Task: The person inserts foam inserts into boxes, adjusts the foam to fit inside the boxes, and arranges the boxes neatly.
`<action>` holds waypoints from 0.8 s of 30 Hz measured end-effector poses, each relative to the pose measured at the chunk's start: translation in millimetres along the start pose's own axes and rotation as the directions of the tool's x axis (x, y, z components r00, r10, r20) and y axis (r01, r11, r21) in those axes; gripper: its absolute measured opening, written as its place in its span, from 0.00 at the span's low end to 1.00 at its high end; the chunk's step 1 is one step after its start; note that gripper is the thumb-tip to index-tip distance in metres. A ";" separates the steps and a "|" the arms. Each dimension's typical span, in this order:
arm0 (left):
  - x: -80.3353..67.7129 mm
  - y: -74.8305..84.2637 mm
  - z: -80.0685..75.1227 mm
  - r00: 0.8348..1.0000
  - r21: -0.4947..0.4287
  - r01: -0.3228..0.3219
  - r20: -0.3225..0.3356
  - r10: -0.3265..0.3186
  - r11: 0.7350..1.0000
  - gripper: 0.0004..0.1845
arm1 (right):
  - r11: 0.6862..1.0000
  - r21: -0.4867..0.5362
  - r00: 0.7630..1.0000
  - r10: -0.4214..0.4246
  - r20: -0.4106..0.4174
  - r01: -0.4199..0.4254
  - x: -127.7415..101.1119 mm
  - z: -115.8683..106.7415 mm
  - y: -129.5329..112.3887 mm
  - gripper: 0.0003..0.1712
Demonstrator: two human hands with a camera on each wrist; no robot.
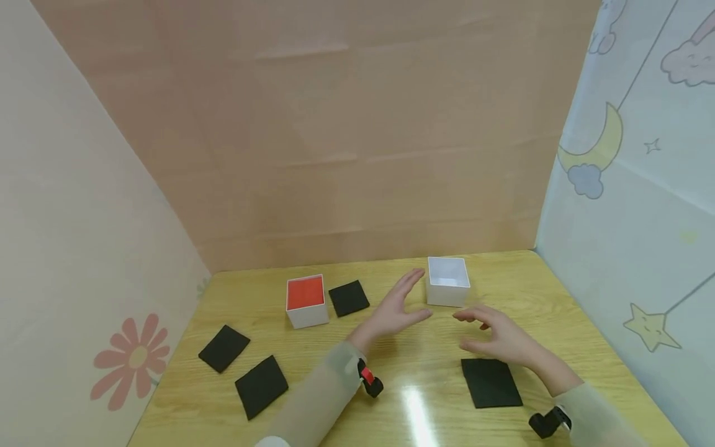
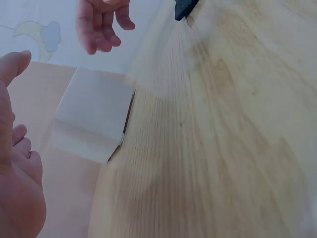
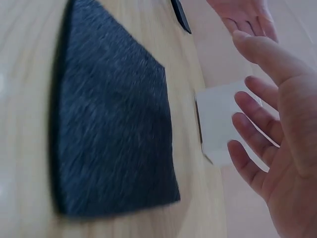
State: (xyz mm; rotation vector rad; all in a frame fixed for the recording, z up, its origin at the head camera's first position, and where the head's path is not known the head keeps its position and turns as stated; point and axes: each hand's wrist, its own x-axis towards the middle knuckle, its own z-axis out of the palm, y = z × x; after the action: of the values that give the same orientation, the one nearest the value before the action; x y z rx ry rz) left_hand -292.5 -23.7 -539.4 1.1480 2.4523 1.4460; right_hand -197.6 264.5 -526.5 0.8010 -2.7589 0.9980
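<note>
the white box (image 1: 448, 295) lies just ahead of the gap between your left hand (image 1: 393, 309) and right hand (image 1: 503, 335), both empty, fingers loose.

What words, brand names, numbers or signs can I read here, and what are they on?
None that I can read.
White boxes: no lettering on the sides that show.
Black squares: no lettering visible.
Side walls: only drawings, such as a flower, a moon and a star.
Wrist gadgets: too small to tell.
</note>
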 end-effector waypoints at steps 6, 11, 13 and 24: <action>28.8 7.6 10.4 0.995 -0.025 0.099 -0.022 -0.099 0.995 0.54 | 0.998 -0.045 0.999 0.034 0.037 -0.033 -21.7 -11.1 2.5 0.34; 49.8 8.2 9.8 0.983 -0.063 0.176 -0.033 -0.178 0.982 0.57 | 0.996 -0.047 0.988 0.077 0.137 -0.071 -33.7 -17.5 5.0 0.41; 55.4 6.0 9.2 0.978 -0.090 0.204 -0.017 -0.206 0.975 0.59 | 0.996 -0.036 0.982 0.088 0.170 -0.084 -37.5 -19.1 4.9 0.43; 65.9 -3.5 7.4 0.963 -0.160 0.267 0.011 -0.269 0.950 0.61 | 0.996 -0.055 0.961 0.083 0.265 -0.071 -49.6 -16.5 4.6 0.56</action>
State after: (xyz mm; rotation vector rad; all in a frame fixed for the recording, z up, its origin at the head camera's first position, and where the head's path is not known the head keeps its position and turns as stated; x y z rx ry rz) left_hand -338.8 22.3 -526.8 0.7441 2.3356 1.5323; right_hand -158.8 299.8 -529.3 0.8878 -3.0498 0.8955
